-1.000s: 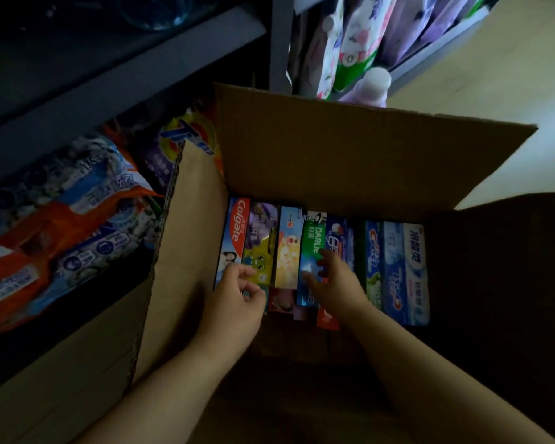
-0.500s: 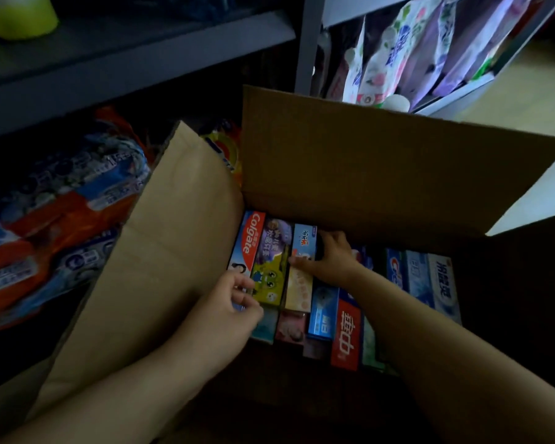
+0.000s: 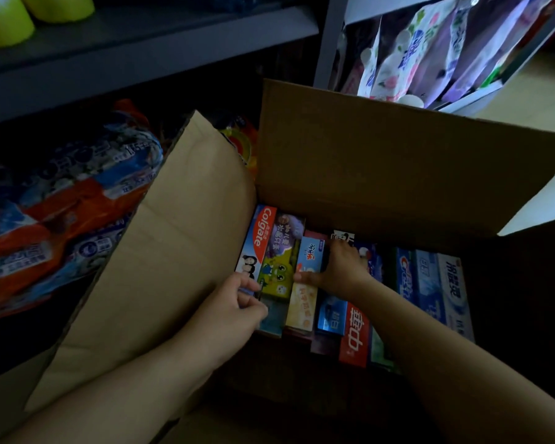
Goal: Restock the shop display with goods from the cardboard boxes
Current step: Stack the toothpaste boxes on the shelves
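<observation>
In the cardboard box point(image 3: 382, 161), colourful upright toothpaste cartons point(image 3: 305, 283).

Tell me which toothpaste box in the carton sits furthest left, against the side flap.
The red and white Colgate box. It is the only one touching the left flap of the cardboard carton, with the purple and green box beside it on its right.

The cardboard box point(image 3: 382, 174) stands open before me, its flaps up; in it a row of toothpaste cartons point(image 3: 302, 283) lies side by side; my left hand point(image 3: 228, 312) rests at the row's left end, my right hand point(image 3: 340, 270) on the cartons just right of it; left of the box lie detergent bags point(image 3: 61, 203); behind the box, pouches point(image 3: 430, 49) stand on a shelf point(image 3: 471, 100).
</observation>
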